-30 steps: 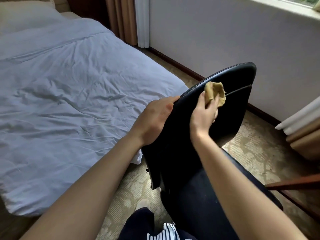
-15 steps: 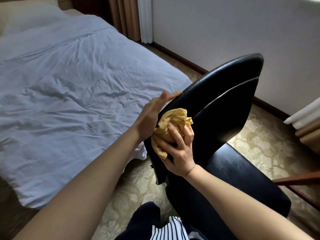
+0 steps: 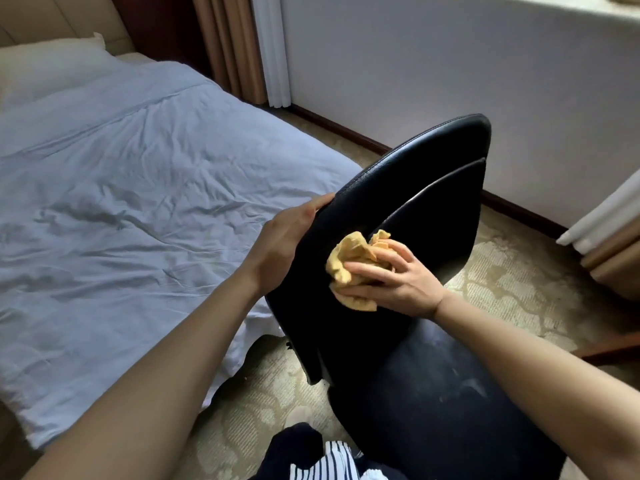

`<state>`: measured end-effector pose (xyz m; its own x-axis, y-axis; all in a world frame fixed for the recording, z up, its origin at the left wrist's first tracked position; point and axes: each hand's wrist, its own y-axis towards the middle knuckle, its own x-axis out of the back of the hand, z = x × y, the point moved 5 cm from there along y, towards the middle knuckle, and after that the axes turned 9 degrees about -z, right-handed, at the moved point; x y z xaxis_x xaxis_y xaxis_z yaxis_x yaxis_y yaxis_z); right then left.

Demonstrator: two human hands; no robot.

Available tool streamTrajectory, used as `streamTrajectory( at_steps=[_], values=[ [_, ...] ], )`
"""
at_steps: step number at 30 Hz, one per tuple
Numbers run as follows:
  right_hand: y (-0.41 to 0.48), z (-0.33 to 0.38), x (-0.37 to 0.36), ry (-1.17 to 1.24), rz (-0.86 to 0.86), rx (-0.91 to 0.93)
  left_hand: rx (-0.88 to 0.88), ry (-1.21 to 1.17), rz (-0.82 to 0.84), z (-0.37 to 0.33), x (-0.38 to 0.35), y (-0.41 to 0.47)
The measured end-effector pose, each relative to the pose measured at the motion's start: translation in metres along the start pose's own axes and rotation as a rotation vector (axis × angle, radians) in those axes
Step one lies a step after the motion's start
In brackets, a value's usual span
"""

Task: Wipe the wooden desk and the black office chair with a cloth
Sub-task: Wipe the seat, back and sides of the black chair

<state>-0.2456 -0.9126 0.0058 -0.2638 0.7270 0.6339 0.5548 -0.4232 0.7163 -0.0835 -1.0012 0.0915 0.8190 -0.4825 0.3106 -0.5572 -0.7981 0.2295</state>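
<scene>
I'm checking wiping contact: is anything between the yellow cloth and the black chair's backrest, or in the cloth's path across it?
Nothing visible lies between them: the right hand holds the yellow cloth directly against the backrest. The left hand grips the backrest's edge beside the cloth, so a stroke that way would probably meet it.

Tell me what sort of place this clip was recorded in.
Probably a hotel room, or else a bedroom: a bed with a white duvet, floor-length curtains and patterned carpet. The left hand grips the black office chair while the right hand holds the cloth against it.
</scene>
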Motion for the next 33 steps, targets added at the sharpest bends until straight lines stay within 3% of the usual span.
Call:
streamTrajectory(
  at_steps=[7,13,15,18,20,22,27,33],
  values=[
    [-0.035,-0.117,0.034,-0.001,-0.149,-1.175,-0.033,0.047,0.022,0.000,-0.003,0.005],
    [-0.034,-0.190,0.052,0.127,-0.604,-1.995,-0.135,0.291,0.060,-0.006,-0.006,0.007],
    [-0.027,-0.206,0.047,0.212,-0.673,-2.161,-0.127,0.389,0.097,-0.002,-0.007,0.006],
    [-0.007,-0.228,0.036,0.232,-0.581,-2.184,-0.139,0.437,0.153,0.001,-0.010,0.004],
    [0.004,-0.234,0.031,0.097,-0.443,-2.135,-0.140,0.432,0.186,0.002,-0.010,0.004],
    [0.016,-0.235,0.024,-0.064,-0.341,-2.038,-0.148,0.436,0.234,0.005,-0.007,0.008],
    [0.047,-0.215,0.018,-0.206,0.032,-1.696,-0.190,0.459,0.218,0.001,-0.012,0.005],
    [0.089,-0.153,0.027,-0.126,0.248,-1.494,-0.182,0.335,0.213,0.002,-0.007,-0.016]
  ],
)
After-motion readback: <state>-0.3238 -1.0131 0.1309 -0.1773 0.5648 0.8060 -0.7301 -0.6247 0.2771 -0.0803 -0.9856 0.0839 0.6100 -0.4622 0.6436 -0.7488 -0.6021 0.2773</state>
